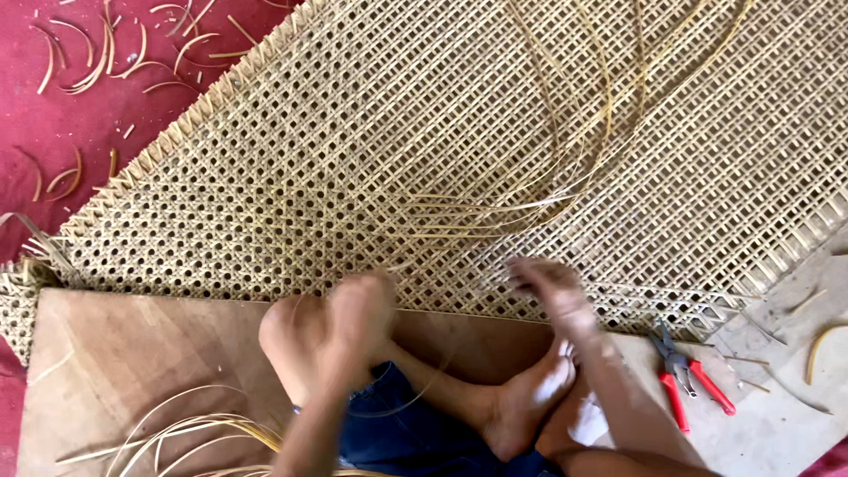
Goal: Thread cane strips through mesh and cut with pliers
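A large woven cane mat point(424, 150) with an open hexagonal pattern lies on the floor in front of me. My left hand point(362, 314) is curled at its near edge and seems to pinch a thin cane strip. My right hand point(548, 287), blurred by motion, rests its fingers on the weave a little to the right. Several loose cane strips point(565, 185) run from the patch between my hands up across the mat. My knee and bare foot point(521, 402) sit below on a wooden board point(141, 353).
Red-handled pliers point(689, 380) lie on the grey floor at the right, near the mat's corner. A bundle of loose cane strips point(185, 437) curls over the board at the lower left. Short cane offcuts point(97, 62) are scattered on the red carpet at the upper left.
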